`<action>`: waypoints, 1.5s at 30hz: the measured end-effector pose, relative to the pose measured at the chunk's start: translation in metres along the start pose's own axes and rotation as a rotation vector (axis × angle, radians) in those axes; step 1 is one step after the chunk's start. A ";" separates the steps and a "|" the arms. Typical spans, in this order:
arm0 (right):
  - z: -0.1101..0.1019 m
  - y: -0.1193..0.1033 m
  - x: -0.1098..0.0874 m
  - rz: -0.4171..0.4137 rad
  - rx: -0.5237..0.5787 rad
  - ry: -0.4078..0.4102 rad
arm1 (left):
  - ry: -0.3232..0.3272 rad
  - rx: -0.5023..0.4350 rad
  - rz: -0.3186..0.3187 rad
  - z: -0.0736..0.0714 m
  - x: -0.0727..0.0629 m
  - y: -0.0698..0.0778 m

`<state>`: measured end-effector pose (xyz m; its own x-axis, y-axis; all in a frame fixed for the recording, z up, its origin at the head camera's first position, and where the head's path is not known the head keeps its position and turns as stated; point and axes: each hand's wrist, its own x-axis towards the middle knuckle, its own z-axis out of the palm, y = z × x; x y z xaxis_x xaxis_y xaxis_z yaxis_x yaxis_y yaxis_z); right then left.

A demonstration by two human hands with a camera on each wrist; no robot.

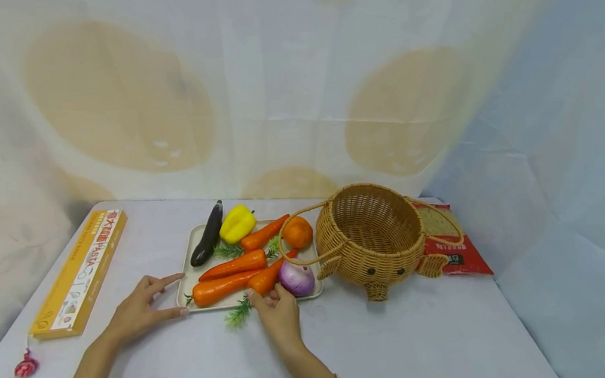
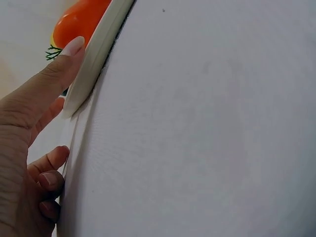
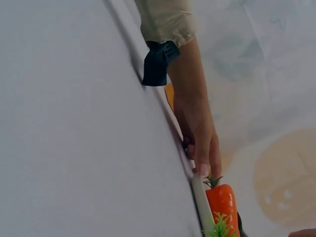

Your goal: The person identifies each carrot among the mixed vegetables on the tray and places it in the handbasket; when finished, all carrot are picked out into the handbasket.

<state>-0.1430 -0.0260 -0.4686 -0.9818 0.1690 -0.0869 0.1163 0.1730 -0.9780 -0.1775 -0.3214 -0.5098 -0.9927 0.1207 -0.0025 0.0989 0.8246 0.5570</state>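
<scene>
A cream tray [image 1: 192, 278] holds several orange carrots [image 1: 224, 287], an eggplant [image 1: 207, 236], a yellow bell pepper [image 1: 238, 223], an orange [image 1: 298, 232] and a purple onion [image 1: 296, 278]. My left hand [image 1: 137, 308] touches the tray's near left corner, with thumb and index finger stretched out and apart. At the front rim, my right hand [image 1: 281, 318] pinches the thick end of a carrot [image 1: 265, 278], beside the onion. That carrot's green leaves [image 1: 238, 316] hang over the rim. Only a sliver of the right hand shows in the right wrist view.
Right of the tray stands a wicker basket [image 1: 335, 258] with an animal face, one handle reaching over the tray. Behind it lies a red packet [image 1: 462, 256]. A pasta box [image 1: 80, 274] and a small red wrapped item [image 1: 26, 366] lie at left.
</scene>
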 end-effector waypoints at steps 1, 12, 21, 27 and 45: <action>0.001 0.000 0.001 0.019 0.035 -0.010 | -0.001 0.001 -0.004 0.000 0.000 0.000; 0.010 -0.009 0.010 0.217 0.330 -0.074 | 0.013 0.013 -0.013 0.002 -0.004 0.003; 0.018 -0.019 0.017 0.350 0.394 -0.104 | 0.026 0.018 -0.010 0.003 -0.001 0.003; 0.024 -0.023 0.024 0.432 0.430 -0.097 | 0.026 0.025 -0.006 0.004 -0.001 0.001; 0.027 -0.018 0.016 0.425 0.393 -0.085 | 0.023 0.026 -0.021 0.005 -0.003 0.002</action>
<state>-0.1650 -0.0526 -0.4573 -0.8717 0.0633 -0.4858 0.4540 -0.2686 -0.8496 -0.1745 -0.3177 -0.5127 -0.9959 0.0907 0.0055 0.0795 0.8407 0.5356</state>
